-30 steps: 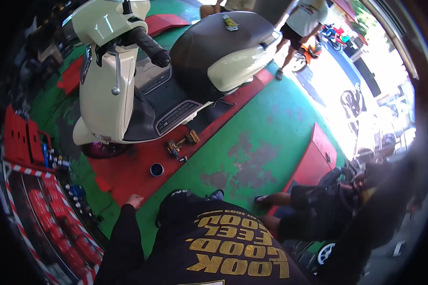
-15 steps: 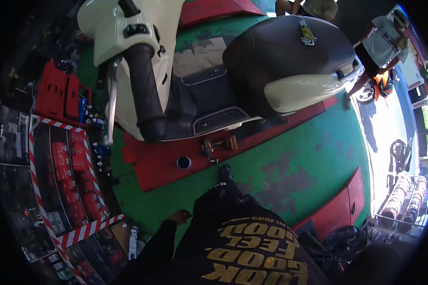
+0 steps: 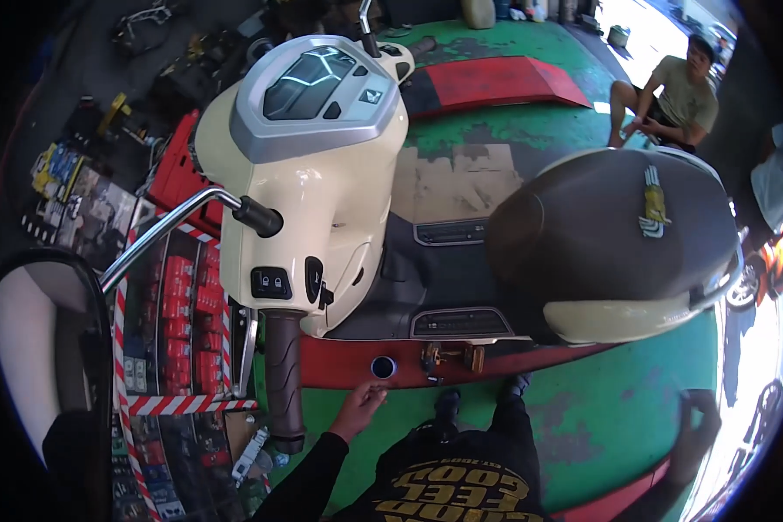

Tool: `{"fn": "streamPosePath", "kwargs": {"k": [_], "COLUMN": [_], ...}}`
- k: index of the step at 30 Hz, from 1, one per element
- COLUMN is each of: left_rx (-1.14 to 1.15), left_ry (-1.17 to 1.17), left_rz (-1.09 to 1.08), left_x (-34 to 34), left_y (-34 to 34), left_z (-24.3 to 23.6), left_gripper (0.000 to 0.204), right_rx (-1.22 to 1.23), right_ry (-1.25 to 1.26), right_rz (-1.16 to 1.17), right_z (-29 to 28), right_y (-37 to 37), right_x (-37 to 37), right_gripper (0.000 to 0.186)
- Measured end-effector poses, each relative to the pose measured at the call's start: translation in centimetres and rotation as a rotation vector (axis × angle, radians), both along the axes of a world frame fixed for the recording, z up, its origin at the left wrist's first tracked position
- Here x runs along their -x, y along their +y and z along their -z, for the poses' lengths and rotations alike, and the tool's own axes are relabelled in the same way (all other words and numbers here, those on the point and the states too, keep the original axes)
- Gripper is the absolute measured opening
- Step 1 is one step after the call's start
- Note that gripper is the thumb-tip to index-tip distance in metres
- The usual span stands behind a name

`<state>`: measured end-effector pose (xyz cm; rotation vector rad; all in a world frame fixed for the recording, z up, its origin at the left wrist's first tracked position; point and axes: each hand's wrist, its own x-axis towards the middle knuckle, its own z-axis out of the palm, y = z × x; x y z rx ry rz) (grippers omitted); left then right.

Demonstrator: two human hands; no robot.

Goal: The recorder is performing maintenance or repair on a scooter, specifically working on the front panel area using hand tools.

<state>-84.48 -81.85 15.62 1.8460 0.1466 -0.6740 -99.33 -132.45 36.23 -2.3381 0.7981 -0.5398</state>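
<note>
A cream scooter (image 3: 309,204) with a brown seat (image 3: 609,244) and brown left handgrip (image 3: 284,374) stands before me on a red platform (image 3: 339,361). My left hand (image 3: 359,409) hangs open in the air right of the handgrip, fingers loosely curled, holding nothing I can see. Beyond it on the platform are a small round dark dish (image 3: 383,367) and a cordless drill (image 3: 432,358) lying on its side. My right hand (image 3: 696,426), blurred, is raised at the far right with thumb and fingers apart. A set of hex keys (image 3: 653,203) in a yellow holder lies on the seat.
The scooter's left mirror (image 3: 48,348) juts close at left. A tool cart (image 3: 178,406) with striped red-white edging holds red boxes. Flattened cardboard (image 3: 465,178) lies on the footboard's far side. A seated person (image 3: 683,104) is at far right, another red ramp (image 3: 505,83) behind.
My view has shifted so the scooter's dashboard and left mirror now show. The left hand has come up toward the dish, and the right hand has entered at right.
</note>
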Motion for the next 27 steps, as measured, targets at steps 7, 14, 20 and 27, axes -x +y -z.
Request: {"fn": "streamPosePath", "kwargs": {"k": [7,14,20,27], "left_rx": [0.333,0.068,0.058,-0.009], "left_ry": [-0.205,-0.501,-0.463,-0.515], "left_rz": [-0.279,-0.503,-0.414,-0.278], "left_x": [-3.6,-9.9,-17.0,-20.0], "left_y": [-12.1,-15.4,-9.9,-9.3], "left_z": [-8.5,-15.1,-15.0,-15.1], "left_gripper": [0.029,0.032,0.032,0.032], "right_rx": [-1.009,-1.567,-1.921,-2.027], "right_ry": [0.091,0.19,0.352,0.212], "right_rz": [-0.647,-0.956,-0.952,-0.878], "right_z": [9.3,9.9,6.9,8.2], "right_y": [11.8,21.2,25.3,27.9], "right_x": [-18.6,-26.6,-30.0,-31.4], "right_gripper": [0.012,0.012,0.017,0.025]}}
